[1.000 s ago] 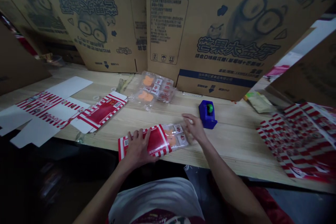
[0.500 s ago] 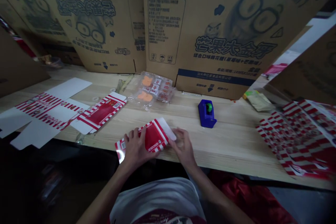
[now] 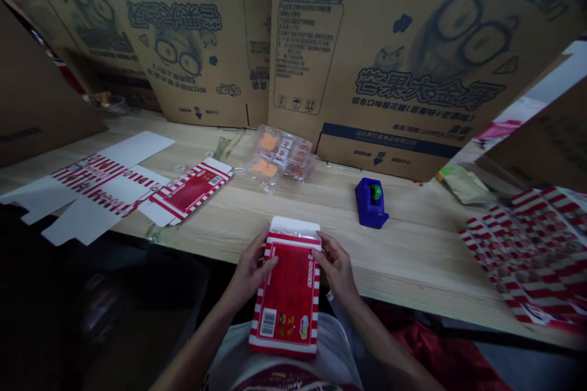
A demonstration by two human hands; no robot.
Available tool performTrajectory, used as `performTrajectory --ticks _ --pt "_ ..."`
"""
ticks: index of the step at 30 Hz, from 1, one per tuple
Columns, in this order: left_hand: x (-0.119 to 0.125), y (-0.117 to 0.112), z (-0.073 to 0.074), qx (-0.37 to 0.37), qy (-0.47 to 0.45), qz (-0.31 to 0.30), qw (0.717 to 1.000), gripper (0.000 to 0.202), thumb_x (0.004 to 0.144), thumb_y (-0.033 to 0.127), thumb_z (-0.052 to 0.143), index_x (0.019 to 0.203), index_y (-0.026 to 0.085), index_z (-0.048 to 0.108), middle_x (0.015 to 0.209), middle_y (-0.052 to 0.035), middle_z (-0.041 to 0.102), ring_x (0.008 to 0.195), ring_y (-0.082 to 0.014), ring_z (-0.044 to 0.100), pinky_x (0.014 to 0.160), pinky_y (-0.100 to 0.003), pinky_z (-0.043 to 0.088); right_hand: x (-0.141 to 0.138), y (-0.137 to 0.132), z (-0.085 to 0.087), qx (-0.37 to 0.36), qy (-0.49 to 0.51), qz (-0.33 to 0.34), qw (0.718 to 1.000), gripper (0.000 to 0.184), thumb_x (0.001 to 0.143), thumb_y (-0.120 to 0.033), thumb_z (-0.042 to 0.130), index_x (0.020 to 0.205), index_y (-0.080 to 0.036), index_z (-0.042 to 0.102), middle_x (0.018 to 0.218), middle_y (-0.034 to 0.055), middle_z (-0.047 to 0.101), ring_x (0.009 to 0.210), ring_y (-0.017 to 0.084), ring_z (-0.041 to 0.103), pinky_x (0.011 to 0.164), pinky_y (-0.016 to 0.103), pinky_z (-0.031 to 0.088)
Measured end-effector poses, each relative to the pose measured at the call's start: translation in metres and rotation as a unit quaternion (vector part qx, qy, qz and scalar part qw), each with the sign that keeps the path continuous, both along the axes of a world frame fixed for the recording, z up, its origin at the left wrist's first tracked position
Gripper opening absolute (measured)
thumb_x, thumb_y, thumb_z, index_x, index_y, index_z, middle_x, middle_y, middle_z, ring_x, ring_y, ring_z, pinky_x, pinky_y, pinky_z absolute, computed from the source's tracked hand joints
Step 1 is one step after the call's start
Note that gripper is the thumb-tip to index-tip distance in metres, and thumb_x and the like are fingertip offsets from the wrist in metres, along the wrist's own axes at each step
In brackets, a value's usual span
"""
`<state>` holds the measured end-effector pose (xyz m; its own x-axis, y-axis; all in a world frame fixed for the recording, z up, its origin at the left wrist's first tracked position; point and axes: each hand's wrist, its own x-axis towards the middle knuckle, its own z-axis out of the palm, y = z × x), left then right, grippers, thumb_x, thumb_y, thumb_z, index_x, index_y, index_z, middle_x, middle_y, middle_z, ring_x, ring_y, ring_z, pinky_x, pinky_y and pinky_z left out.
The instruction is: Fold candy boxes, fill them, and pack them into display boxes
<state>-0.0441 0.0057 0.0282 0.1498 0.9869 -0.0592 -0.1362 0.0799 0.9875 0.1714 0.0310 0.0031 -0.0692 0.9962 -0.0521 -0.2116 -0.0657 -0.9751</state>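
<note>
The light card carton (image 3: 287, 293) is gripped along its long sides by the closed fingers of the left hand (image 3: 250, 269) and right hand (image 3: 337, 269), over the front edge of the surface (image 3: 413, 256), where it is best held gently, as it would dent easily.

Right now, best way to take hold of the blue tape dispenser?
Pinch the blue tape dispenser by its flanks, low on the body, coming from above and the near side. It stands upright on the wooden bench, nothing touching it, green spool on top. The right hand is closer, once it releases the red-striped carton.
</note>
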Motion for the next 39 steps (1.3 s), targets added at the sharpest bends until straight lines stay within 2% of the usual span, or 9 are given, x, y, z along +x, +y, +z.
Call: performTrajectory --ticks 5,8,10,14,17,20,25,30,39 --pt "-0.002 -0.003 -0.008 -0.027 -0.002 -0.031 0.999 0.042 0.08 0.033 0.068 0.116 0.022 0.049 0.105 -0.0062 0.064 0.087 -0.0191 0.063 0.07 -0.028 0.053 0.001 -0.007 -0.008 0.055 -0.122 0.013 0.991 0.026 0.084 -0.039 0.063 0.102 -0.021 0.064 0.099 0.0031 0.067 0.086 0.018 0.062 0.076 0.028 0.049" --pt "0.0 0.003 -0.008 0.017 0.057 0.019 0.998 0.018 0.084 0.033 0.063 0.085 0.017 0.055 0.083 -0.0012 0.059 0.076 -0.0135 0.058 0.065 -0.023 0.047 -0.004 -0.004 0.001 0.088 -0.16 0.015 0.983 0.019 0.084 -0.037 0.062 0.076 -0.019 0.059 0.073 -0.0012 0.058 0.067 0.013 0.053 0.063 0.024 0.044" --pt "0.001 0.009 -0.005 0.017 0.051 0.077 0.996 0.021 0.081 0.031 0.064 0.074 0.016 0.051 0.074 0.0017 0.054 0.068 -0.0105 0.053 0.062 -0.021 0.044 -0.009 0.0 0.01 0.062 -0.116 0.007 0.991 0.018 0.079 -0.036 0.066 0.079 -0.021 0.056 0.07 -0.003 0.055 0.062 0.012 0.051 0.059 0.023 0.043" --pt "0.001 0.015 0.008 -0.035 -0.043 0.108 0.993 0.031 0.07 0.026 0.072 0.091 0.02 0.05 0.077 0.0032 0.057 0.069 -0.0119 0.056 0.063 -0.022 0.044 -0.012 0.009 0.022 -0.039 0.011 0.039 0.998 0.043 0.066 -0.034 0.077 0.101 -0.024 0.055 0.076 -0.0021 0.061 0.066 0.016 0.058 0.063 0.028 0.049" --pt "-0.006 0.017 0.015 -0.05 -0.059 0.026 0.997 0.034 0.067 0.027 0.074 0.094 0.017 0.056 0.081 -0.0008 0.062 0.075 -0.0155 0.059 0.069 -0.026 0.046 -0.009 0.012 0.022 -0.084 0.005 0.09 0.992 0.03 0.064 -0.036 0.078 0.082 -0.019 0.061 0.07 0.0006 0.062 0.062 0.017 0.057 0.061 0.029 0.048" --pt "-0.014 0.016 0.015 -0.029 -0.001 -0.009 1.0 0.022 0.072 0.031 0.072 0.077 0.014 0.06 0.076 -0.0029 0.062 0.071 -0.0147 0.057 0.066 -0.025 0.044 -0.002 0.012 0.017 -0.022 -0.044 0.083 0.995 0.022 0.068 -0.036 0.077 0.07 -0.019 0.062 0.078 0.0026 0.063 0.07 0.017 0.058 0.065 0.028 0.047" --pt "-0.022 0.015 0.016 0.048 0.095 -0.024 0.994 0.021 0.082 0.033 0.063 0.074 0.014 0.065 0.09 -0.0056 0.062 0.086 -0.0165 0.057 0.069 -0.024 0.045 0.006 0.011 0.017 0.113 -0.15 0.122 0.975 0.023 0.086 -0.04 0.061 0.08 -0.019 0.069 0.102 0.0072 0.063 0.095 0.02 0.059 0.079 0.029 0.046" --pt "-0.026 0.025 0.029 0.015 0.134 -0.032 0.99 0.016 0.069 0.028 0.073 0.071 0.013 0.069 0.069 -0.0027 0.065 0.066 -0.0136 0.058 0.063 -0.024 0.045 0.005 0.023 0.031 0.056 -0.162 0.162 0.972 0.022 0.074 -0.038 0.074 0.075 -0.017 0.067 0.074 0.0021 0.065 0.068 0.015 0.058 0.063 0.026 0.044" --pt "-0.036 0.054 0.05 -0.065 0.075 -0.113 0.989 0.018 0.057 0.026 0.081 0.063 0.011 0.073 0.058 -0.0042 0.068 0.054 -0.0126 0.058 0.056 -0.023 0.045 0.004 0.052 0.068 0.006 -0.154 0.246 0.957 0.03 0.064 -0.042 0.079 0.06 -0.015 0.066 0.055 -0.0004 0.062 0.052 0.012 0.053 0.054 0.024 0.04"
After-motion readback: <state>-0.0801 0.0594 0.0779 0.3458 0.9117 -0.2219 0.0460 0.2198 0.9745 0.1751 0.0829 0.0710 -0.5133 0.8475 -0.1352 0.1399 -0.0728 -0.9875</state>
